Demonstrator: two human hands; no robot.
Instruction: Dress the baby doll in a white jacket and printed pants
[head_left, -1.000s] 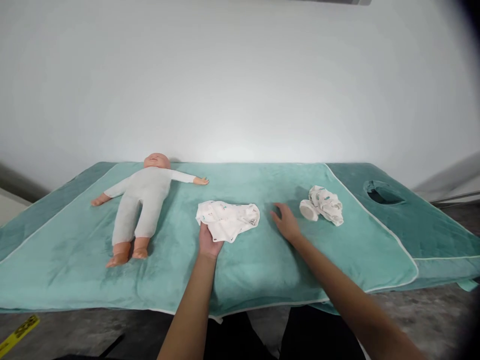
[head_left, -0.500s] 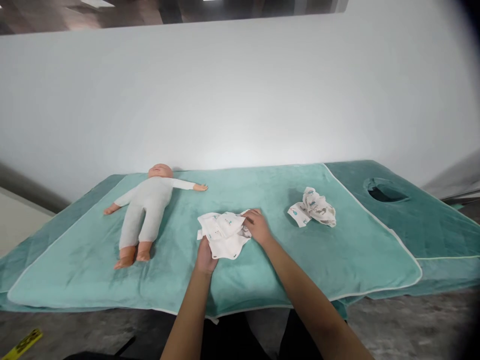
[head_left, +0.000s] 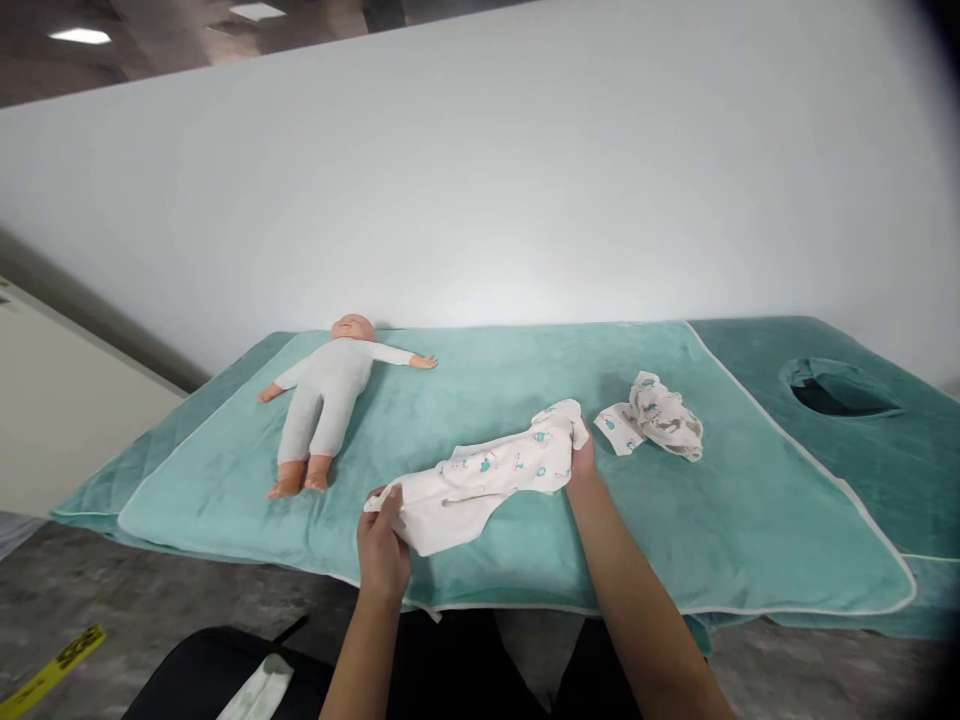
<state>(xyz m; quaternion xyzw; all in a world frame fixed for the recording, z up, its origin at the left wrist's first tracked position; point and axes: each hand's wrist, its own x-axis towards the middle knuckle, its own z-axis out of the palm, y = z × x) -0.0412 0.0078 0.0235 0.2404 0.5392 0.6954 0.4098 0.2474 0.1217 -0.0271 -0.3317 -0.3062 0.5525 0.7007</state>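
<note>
A white baby bodysuit (head_left: 487, 475) with small teal and red prints is stretched sideways between my hands, above the green cover. My left hand (head_left: 384, 548) pinches its lower left end between thumb and fingers. At the upper right end, my right hand (head_left: 582, 458) grips the garment, its fingers mostly hidden behind the cloth. Just right of that hand lies a crumpled printed baby garment (head_left: 660, 418). A baby doll (head_left: 330, 390) in a pale body lies on its back to the left, arms spread and head toward the wall.
The light green cover (head_left: 247, 490) with white piping lies over a darker green bed (head_left: 840, 470), which has a dark face hole (head_left: 840, 390) at right. A white wall (head_left: 480, 200) rises behind. Below left are a black seat (head_left: 202, 670) with white cloth (head_left: 259, 690) and yellow floor tape (head_left: 52, 670).
The bodysuit, bunched up before, is now drawn out lengthwise. My right hand has moved right and my left hand left and nearer. The view has shifted slightly left.
</note>
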